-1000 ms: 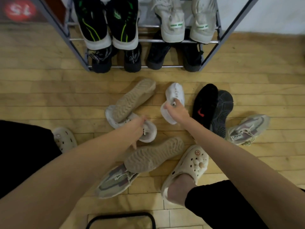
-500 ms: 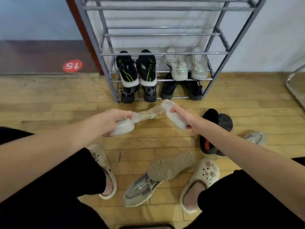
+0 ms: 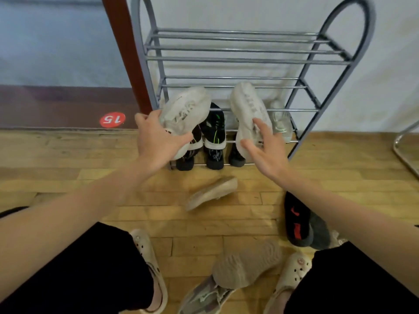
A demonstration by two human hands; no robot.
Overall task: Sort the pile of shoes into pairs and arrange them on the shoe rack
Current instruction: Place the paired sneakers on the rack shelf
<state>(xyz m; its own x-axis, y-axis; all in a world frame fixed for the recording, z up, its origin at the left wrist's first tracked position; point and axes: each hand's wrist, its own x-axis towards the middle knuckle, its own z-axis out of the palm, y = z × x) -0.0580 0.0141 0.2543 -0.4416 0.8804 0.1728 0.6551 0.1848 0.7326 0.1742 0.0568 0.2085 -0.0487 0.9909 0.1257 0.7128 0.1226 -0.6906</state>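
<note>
I hold two white sneakers up in front of the grey metal shoe rack point(image 3: 301, 81). My left hand point(image 3: 158, 141) grips the heel end of the left white sneaker point(image 3: 188, 109), toe pointing up. My right hand point(image 3: 265, 150) holds the right white sneaker point(image 3: 248, 107) from below, fingers spread along its side. Both sneakers hover level with the rack's third shelf. Black-and-green sneakers point(image 3: 214, 130) and pale sneakers point(image 3: 280, 121) sit on the second shelf, dark shoes point(image 3: 213, 158) on the lowest.
On the wooden floor lie a tan shoe on its side point(image 3: 210, 192), a tan sole-up shoe point(image 3: 247, 264) over a grey-pink sneaker point(image 3: 204, 298), and black shoes with red marks point(image 3: 297, 220). My feet wear cream clogs point(image 3: 292, 275). A chrome frame point(image 3: 405, 155) stands right.
Both hands lifted the two white sneakers off the floor pile and raised them up to the rack's shelves. The view tilted up, showing the whole rack.
</note>
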